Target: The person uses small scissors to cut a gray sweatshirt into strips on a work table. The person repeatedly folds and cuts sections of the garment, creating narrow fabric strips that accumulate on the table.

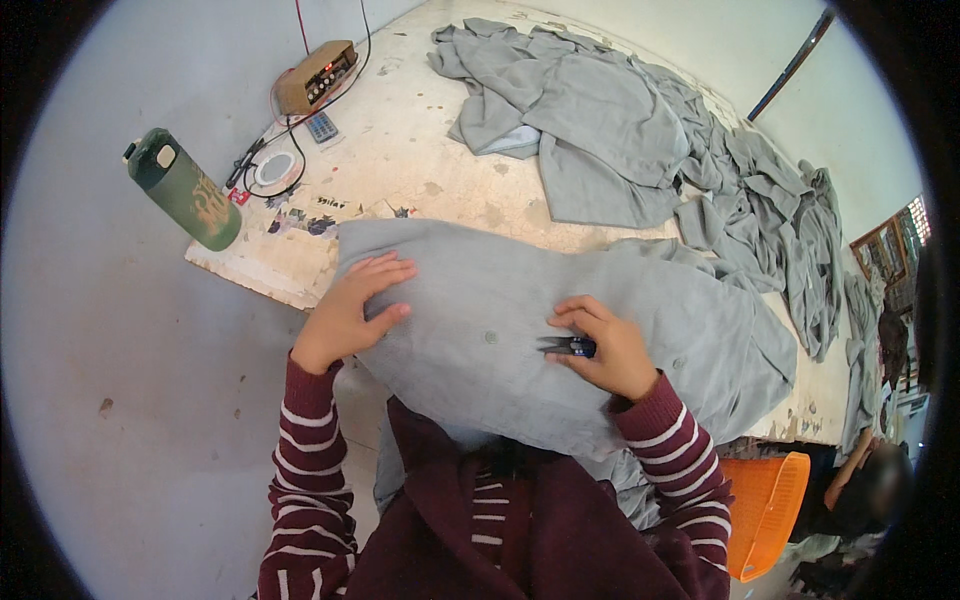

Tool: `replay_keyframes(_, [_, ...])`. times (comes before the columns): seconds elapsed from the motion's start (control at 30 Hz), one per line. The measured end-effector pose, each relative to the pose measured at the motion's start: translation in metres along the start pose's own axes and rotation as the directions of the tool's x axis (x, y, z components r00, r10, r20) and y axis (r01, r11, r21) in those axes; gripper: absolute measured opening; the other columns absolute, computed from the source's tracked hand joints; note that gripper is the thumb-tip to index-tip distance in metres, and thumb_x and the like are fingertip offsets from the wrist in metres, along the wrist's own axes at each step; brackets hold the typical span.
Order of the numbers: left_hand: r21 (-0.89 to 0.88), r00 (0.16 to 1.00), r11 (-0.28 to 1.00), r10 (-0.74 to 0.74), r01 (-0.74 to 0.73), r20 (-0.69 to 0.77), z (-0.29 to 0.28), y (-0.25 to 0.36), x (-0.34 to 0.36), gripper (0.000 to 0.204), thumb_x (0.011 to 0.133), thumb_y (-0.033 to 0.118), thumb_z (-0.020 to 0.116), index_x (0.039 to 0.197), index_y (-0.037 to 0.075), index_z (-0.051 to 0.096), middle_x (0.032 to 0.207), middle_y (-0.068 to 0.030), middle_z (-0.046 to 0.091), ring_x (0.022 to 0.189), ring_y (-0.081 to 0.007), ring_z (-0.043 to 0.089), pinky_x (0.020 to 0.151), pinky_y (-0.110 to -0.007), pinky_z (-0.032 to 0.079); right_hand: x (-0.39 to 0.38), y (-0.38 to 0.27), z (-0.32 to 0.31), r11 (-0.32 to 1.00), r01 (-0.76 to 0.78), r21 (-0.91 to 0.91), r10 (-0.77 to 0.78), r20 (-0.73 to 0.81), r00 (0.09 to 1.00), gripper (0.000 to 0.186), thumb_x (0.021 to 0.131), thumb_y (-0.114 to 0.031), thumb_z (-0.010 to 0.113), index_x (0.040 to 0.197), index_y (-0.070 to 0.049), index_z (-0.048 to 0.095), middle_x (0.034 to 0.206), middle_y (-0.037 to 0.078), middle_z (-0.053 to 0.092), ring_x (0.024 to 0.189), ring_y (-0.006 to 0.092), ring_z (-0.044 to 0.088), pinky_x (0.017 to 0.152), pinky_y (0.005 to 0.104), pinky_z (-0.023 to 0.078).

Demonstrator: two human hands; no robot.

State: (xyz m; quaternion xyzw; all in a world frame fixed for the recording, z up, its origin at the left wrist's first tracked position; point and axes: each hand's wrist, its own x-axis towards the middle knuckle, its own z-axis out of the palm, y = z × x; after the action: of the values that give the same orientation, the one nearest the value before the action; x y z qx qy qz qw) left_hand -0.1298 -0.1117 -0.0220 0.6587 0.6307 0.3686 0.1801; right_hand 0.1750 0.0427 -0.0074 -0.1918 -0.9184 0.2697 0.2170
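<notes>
By the right hand (618, 352), black thread snips (574, 347) are gripped; the left hand (345, 315) is laid unclenched — both on a grey garment (450, 275), seemingly buttoned, spread across the near edge of the worktable (400, 150).

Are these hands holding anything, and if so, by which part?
The right hand holds small dark snips by the handle end. The left hand lies open on the grey cloth.
</notes>
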Motion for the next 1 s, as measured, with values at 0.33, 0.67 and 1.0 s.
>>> replay_keyframes(0.33, [0.131,0.985,0.977,0.171,-0.167,-0.018,0.040,0.024,0.029,0.018,0.085,0.021,0.063,0.096,0.006,0.064,0.098,-0.0054,0.067,0.103,-0.0295,0.060,0.088,-0.036,0.044,-0.029,0.043,-0.041,0.992,-0.019,-0.121,-0.037,-0.448,0.893,0.029,0.065,0.009,0.056,0.090,-0.003,0.065,0.088,0.011,0.064,0.079,0.0276,0.063,0.070,0.0312,0.051])
replay_keyframes(0.67, [-0.688,0.996,0.722,-0.094,0.075,0.010,0.075,0.111,0.075,0.022,0.092,0.019,0.060,0.082,0.000,0.059,0.074,0.0054,0.055,0.071,-0.0003,0.046,0.062,-0.018,0.038,-0.028,-0.034,-0.080,0.965,-0.185,0.184,0.242,-0.362,0.900,0.035,0.074,-0.012,0.076,0.106,-0.001,0.067,0.086,0.006,0.066,0.077,0.0127,0.059,0.072,0.0249,0.046])
replay_keyframes(1.0, [-0.629,0.995,0.776,-0.096,0.051,-0.039,0.079,0.133,0.075,0.023,0.090,0.017,0.063,0.076,0.000,0.059,0.066,0.0061,0.053,0.062,0.0010,0.042,0.053,-0.017,0.034,-0.022,-0.066,-0.058,0.993,-0.121,0.008,0.118,-0.294,0.948,0.021,0.075,-0.019,0.075,0.090,-0.006,0.070,0.076,0.009,0.068,0.060,0.0211,0.065,0.053,0.0278,0.047])
